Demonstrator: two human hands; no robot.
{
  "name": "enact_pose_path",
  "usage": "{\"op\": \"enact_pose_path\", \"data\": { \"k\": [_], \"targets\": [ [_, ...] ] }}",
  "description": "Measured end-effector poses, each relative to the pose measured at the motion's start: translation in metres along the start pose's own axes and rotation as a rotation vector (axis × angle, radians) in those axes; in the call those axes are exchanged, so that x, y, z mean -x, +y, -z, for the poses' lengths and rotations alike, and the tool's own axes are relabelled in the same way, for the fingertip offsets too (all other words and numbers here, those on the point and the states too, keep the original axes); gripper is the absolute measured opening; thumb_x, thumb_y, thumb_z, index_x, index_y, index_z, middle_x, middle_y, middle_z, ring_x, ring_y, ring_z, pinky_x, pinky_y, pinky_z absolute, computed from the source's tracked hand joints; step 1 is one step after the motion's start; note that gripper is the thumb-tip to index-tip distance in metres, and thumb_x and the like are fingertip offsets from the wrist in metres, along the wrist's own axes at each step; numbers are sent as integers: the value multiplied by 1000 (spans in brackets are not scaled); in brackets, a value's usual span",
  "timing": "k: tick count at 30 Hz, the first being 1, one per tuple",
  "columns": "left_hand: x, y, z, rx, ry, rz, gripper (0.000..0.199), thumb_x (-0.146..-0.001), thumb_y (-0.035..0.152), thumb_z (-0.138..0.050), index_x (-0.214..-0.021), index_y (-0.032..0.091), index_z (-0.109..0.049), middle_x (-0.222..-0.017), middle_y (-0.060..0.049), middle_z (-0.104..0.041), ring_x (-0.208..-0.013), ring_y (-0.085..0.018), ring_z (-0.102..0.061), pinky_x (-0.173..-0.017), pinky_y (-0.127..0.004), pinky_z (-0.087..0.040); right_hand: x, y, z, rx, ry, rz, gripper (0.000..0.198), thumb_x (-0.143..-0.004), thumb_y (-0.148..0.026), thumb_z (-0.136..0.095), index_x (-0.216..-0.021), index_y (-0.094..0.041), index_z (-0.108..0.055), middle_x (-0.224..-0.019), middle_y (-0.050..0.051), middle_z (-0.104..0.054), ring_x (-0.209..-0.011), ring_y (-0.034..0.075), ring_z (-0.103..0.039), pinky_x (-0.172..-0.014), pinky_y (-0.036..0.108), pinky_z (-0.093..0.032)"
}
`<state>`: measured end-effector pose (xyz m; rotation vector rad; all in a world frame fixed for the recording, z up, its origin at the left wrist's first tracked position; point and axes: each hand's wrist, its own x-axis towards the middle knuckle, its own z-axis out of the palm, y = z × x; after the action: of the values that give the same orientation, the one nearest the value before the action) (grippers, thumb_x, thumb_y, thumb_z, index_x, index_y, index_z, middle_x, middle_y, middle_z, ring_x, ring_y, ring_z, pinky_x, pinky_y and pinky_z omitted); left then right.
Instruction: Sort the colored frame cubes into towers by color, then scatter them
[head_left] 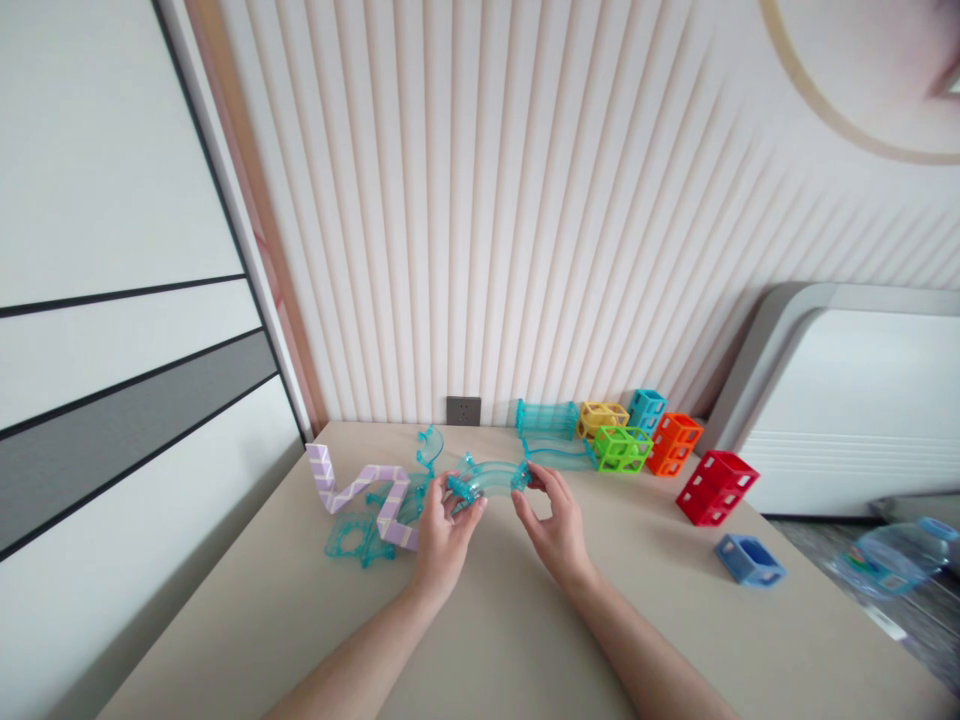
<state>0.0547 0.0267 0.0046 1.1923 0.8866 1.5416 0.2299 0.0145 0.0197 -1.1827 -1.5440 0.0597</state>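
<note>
A curved, see-through teal toy track piece (pixel 491 477) is held up between my two hands, just above the table. My left hand (pixel 444 535) grips its left end, where a darker teal connector shows. At the other end, my right hand (pixel 553 520) pinches the piece between thumb and fingers. Close to my left hand lies a zigzag lilac strip (pixel 382 475) with white bands. Flat teal pieces (pixel 352 537) lie partly under and beside that strip, and a small curved teal piece (pixel 430 446) stands behind it.
Clear teal channel pieces (pixel 547 418) lie along the wall. Open-sided blocks stand to the right: yellow (pixel 600 417), green (pixel 622 448), orange (pixel 673 443), red (pixel 716 487) and blue (pixel 748 560). A large plastic bottle (pixel 896 557) lies beyond the table's right edge. The wall has a dark socket (pixel 463 410).
</note>
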Motion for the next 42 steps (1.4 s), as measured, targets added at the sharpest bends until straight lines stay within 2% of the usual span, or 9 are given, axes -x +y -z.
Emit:
{"op": "enact_pose_path", "data": {
  "k": [8, 28, 35, 42],
  "targets": [
    [-1, 1, 4, -140, 10, -15, 54, -80, 48, -78, -121, 20, -57, -121, -14, -70, -100, -25, -74, -85, -37, -63, 1, 3, -1, 8, -11, -18, 33, -90, -33, -67, -120, -20, -61, -102, 10, -71, -86, 23, -69, -77, 38, -59],
    [-1, -3, 6, -166, 54, -79, 55, -83, 50, -76, -125, 21, -56, -117, -13, -72, -101, -26, -75, -83, -38, -64, 1, 5, -2, 17, -50, -40, 29, -90, -36, -66, -116, -21, -61, -103, 9, -71, -93, 24, -68, -78, 38, -56],
    [-1, 1, 5, -179, 55, -82, 56, -81, 54, -75, -122, 21, -57, -116, -13, -72, -100, -26, -75, -84, -39, -65, 4, 9, -5, -13, -94, -95, 44, -89, -41, -68, -126, -20, -59, -101, 9, -72, -90, 24, -69, -77, 38, -57],
    [-1, -1, 5, -193, 63, -94, 57, -80, 56, -76, -121, 20, -58, -122, -15, -70, -102, -28, -75, -84, -40, -65, 2, 7, -6, -27, -127, -140, 31, -89, -48, -67, -103, -21, -68, -89, 7, -73, -81, 23, -69, -72, 34, -57]
  ]
}}
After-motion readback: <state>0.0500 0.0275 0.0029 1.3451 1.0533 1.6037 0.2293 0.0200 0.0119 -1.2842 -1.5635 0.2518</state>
